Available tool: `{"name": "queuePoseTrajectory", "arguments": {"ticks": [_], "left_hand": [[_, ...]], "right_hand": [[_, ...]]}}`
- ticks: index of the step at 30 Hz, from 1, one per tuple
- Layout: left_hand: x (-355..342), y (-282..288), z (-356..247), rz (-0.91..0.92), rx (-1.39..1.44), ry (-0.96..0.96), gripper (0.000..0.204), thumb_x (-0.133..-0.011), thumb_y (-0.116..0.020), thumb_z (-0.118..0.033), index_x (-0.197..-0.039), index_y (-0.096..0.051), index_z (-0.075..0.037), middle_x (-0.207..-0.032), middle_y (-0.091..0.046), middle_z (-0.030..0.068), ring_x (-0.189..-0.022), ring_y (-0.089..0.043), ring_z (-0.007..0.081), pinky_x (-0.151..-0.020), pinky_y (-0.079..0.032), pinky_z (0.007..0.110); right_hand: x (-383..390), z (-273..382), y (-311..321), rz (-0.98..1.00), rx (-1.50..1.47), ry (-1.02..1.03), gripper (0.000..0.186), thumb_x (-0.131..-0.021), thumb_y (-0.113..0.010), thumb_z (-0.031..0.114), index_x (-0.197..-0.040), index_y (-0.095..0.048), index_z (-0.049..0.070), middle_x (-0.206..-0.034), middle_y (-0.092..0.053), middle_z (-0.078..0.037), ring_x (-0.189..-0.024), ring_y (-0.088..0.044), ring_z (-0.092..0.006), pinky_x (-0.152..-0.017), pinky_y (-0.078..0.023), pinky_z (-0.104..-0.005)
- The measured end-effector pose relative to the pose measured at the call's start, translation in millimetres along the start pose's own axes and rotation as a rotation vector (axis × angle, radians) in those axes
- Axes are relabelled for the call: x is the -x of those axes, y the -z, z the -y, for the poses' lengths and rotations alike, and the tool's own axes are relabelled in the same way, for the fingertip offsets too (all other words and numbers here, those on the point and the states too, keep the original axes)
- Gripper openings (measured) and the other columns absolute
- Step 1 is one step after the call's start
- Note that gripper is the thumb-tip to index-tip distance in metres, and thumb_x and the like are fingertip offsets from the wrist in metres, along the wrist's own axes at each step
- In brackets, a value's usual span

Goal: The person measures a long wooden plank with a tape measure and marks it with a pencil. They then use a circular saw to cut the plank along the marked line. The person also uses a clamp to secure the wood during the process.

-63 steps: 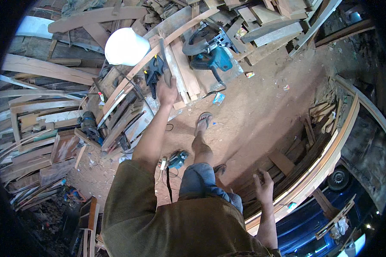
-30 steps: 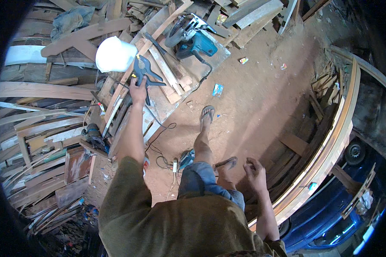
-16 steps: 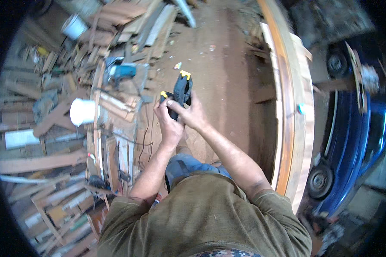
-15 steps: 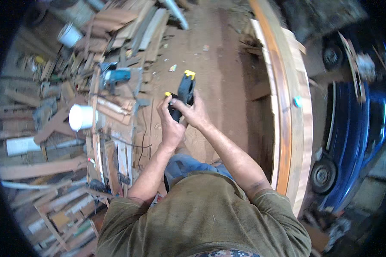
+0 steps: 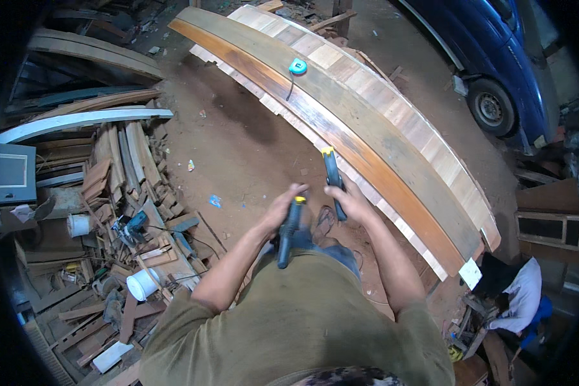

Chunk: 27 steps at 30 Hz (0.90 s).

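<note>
The person has two bare hands (image 5: 278,211) (image 5: 355,206) in view and two black spring clamps with yellow tips (image 5: 285,239) (image 5: 332,175) — plus one teal tape measure (image 5: 298,66), two white plastic buckets (image 5: 143,284) (image 5: 79,225), one teal power tool (image 5: 136,222) and one blue vehicle (image 5: 511,64) showing one dark-tyred wheel (image 5: 491,108).

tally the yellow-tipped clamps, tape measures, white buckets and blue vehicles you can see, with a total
Clamps: 2
Tape measure: 1
White buckets: 2
Blue vehicle: 1
Total: 6
</note>
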<state>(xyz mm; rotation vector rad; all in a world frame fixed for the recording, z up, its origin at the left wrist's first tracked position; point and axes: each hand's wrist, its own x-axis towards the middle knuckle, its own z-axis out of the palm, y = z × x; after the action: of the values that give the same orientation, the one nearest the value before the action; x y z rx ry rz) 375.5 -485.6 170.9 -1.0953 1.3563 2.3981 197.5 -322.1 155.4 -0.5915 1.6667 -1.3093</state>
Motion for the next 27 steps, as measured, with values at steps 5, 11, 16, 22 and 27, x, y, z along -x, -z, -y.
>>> {"name": "queuePoseTrajectory", "arguments": {"ticks": [5, 11, 16, 22, 27], "left_hand": [[-80, -71, -30, 0.274, -0.511, -0.239, 0.062, -0.105, -0.053, -0.048, -0.142, -0.055, 0.001, -0.129, -0.064, 0.0124, -0.123, -0.055, 0.0199, -0.108, -0.042, 0.034], [-141, -165, -46, 0.580, -0.631, -0.029, 0.061, -0.102, -0.059, -0.047, -0.138, -0.058, 0.002, -0.128, -0.066, 0.0164, -0.121, -0.059, 0.0220, -0.106, -0.044, 0.035], [-141, -230, -29, 0.822, -0.713, 0.059, 0.057, -0.098, -0.067, -0.041, -0.140, -0.057, -0.004, -0.129, -0.064, 0.0110, -0.121, -0.058, 0.0202, -0.107, -0.045, 0.035], [-130, -315, 14, 0.896, -0.592, -0.044, 0.052, -0.092, -0.075, -0.029, -0.135, -0.059, -0.004, -0.121, -0.066, 0.0077, -0.114, -0.059, 0.0185, -0.104, -0.047, 0.036], [-113, -415, 79, 0.829, -0.658, -0.118, 0.057, -0.091, -0.075, -0.033, -0.136, -0.057, -0.003, -0.120, -0.065, 0.0078, -0.113, -0.058, 0.0163, -0.101, -0.047, 0.034]], "right_hand": [[49, 4, 39, -0.108, 0.122, -0.067, 0.072, -0.090, -0.070, 0.025, -0.152, -0.042, 0.002, -0.136, -0.062, -0.022, -0.127, -0.060, -0.0264, -0.107, -0.045, -0.0390], [107, -5, 104, -0.240, 0.126, -0.214, 0.081, -0.082, -0.074, 0.033, -0.149, -0.043, 0.000, -0.126, -0.066, -0.023, -0.117, -0.064, -0.0314, -0.100, -0.049, -0.0391], [161, 9, 153, -0.188, 0.164, -0.295, 0.086, -0.085, -0.072, 0.035, -0.155, -0.034, 0.002, -0.144, -0.054, -0.025, -0.133, -0.054, -0.0350, -0.109, -0.043, -0.0418], [246, -33, 196, -0.297, 0.199, -0.225, 0.103, -0.076, -0.076, 0.040, -0.155, -0.026, -0.002, -0.145, -0.045, -0.031, -0.136, -0.046, -0.0418, -0.114, -0.040, -0.0445], [330, -87, 272, -0.288, 0.394, -0.233, 0.095, -0.074, -0.075, 0.034, -0.150, -0.032, -0.005, -0.144, -0.045, -0.033, -0.137, -0.043, -0.0451, -0.115, -0.039, -0.0475]]}}
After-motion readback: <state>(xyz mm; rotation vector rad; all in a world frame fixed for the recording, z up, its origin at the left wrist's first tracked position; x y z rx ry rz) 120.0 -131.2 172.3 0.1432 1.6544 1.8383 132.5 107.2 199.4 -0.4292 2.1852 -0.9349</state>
